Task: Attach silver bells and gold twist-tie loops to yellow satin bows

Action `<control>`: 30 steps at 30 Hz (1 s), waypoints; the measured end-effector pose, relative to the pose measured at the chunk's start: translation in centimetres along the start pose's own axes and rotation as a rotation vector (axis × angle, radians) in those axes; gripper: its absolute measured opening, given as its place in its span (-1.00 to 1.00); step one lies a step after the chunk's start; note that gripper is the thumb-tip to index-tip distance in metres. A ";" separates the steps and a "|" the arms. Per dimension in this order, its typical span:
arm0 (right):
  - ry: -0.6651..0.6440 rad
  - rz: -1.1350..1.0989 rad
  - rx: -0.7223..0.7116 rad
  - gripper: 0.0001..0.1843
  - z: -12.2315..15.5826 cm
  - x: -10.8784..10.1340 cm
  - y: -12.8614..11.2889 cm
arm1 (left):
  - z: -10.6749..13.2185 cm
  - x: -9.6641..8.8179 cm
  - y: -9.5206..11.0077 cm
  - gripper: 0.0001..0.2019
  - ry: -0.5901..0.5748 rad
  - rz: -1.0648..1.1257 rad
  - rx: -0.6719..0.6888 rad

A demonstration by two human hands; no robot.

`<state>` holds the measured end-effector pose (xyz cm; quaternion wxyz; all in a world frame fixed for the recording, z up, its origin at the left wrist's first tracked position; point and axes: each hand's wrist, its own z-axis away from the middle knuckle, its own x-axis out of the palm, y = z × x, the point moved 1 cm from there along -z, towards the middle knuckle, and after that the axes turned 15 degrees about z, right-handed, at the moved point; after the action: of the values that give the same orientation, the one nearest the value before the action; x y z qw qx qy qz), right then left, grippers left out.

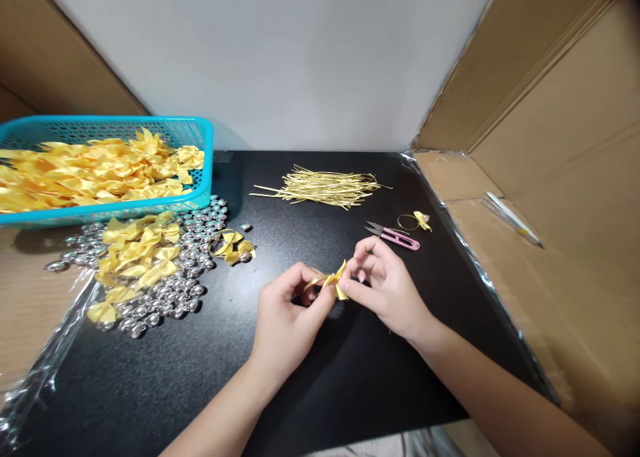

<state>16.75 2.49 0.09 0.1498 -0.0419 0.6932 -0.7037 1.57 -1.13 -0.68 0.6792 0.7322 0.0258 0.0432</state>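
Note:
Over the middle of the black table (pixel 210 377), both my hands pinch one small yellow ribbon bow (pixel 340 285) tied with a gold wire. My left hand (pixel 287 320) holds the wire loop end with curled fingers. My right hand (pixel 385 283) pinches the bow from the right. A bundle of gold wire ties (pixel 325 187) lies further back. Pink thread snips (pixel 395 237) lie just beyond my right hand, beside a bow on a gold ring (pixel 417 221).
A teal basket (pixel 200 197) full of yellow bows stands at the back left. In front of it lie loose yellow bows (pixel 140 250) on a heap of silver beads (pixel 195 243). Cardboard walls (pixel 550 177) close in the right side and the left corner.

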 end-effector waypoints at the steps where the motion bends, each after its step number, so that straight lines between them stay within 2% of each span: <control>1: -0.001 -0.013 0.006 -0.64 0.0 0.0 0.1 | 0.0 0.0 0.0 -0.84 0.000 0.002 -0.005; 5: -0.026 -0.090 0.004 -0.63 0.0 0.2 0.3 | -0.3 0.1 0.1 -0.83 0.010 0.075 -0.059; 14: -0.098 -0.368 0.055 -0.57 0.2 0.8 0.4 | -1.0 0.4 -0.2 -0.74 0.003 0.479 -0.431; 19: -0.122 -0.401 0.089 -0.55 0.2 0.9 0.2 | -0.9 0.6 -0.2 -0.76 -0.006 0.591 -0.523; 21: -0.134 -0.399 0.080 -0.55 0.2 0.9 0.3 | -0.8 0.5 -0.2 -0.76 -0.010 0.555 -0.497; 25: -0.120 -0.292 -0.001 -0.57 0.2 0.6 0.5 | -0.6 0.2 0.0 -0.77 0.017 0.390 -0.321; 30: 0.050 -0.026 -0.190 -0.66 0.3 0.1 0.3 | -0.3 0.2 0.4 -0.82 0.050 0.256 -0.110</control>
<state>16.74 2.13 -0.19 0.1189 -0.0473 0.7599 -0.6373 1.68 -0.88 -0.24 0.7064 0.6898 -0.0535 0.1492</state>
